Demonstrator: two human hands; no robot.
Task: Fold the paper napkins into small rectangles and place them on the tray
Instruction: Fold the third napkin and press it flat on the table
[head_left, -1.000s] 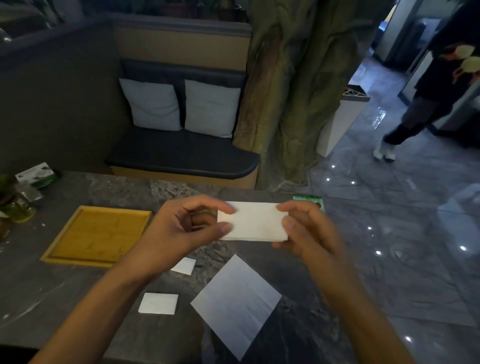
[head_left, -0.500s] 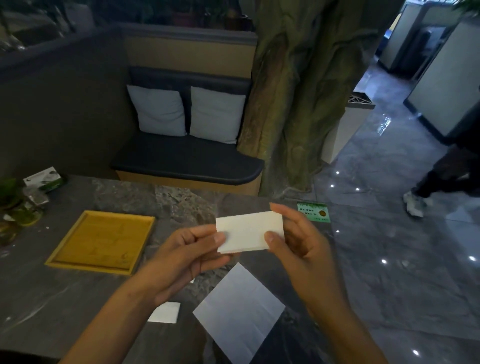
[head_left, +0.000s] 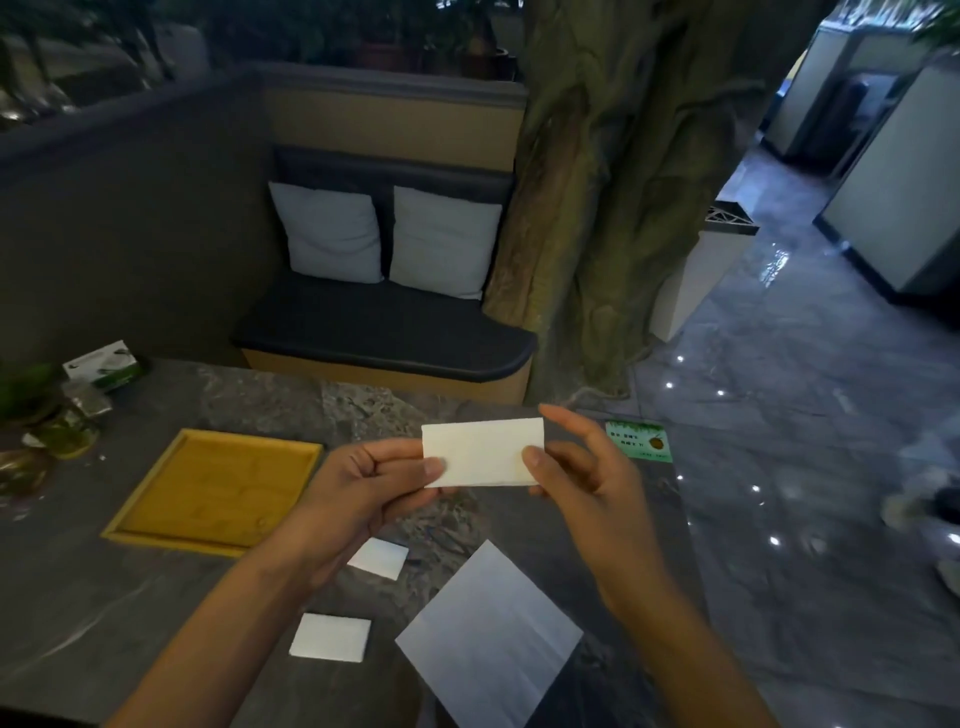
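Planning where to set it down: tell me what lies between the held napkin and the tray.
Head view: only the left hand gripping the held napkin, then bare tabletop before the tray.

tray (head_left: 156, 530) left on table (head_left: 130, 623); unfolded napkin (head_left: 488, 639) right of it | two folded napkins (head_left: 331, 637) between

The left hand (head_left: 363, 483) covers the folded napkin's (head_left: 483, 451) left edge, and the right hand (head_left: 582, 467) hides its right end behind thumb and fingers. Both forearms run off the bottom of the frame. The green card (head_left: 640, 441) at centre right carries print too small to read. At far left, glass items (head_left: 47, 431) on the desk (head_left: 104, 597) blur together (dim light), partly cropped.
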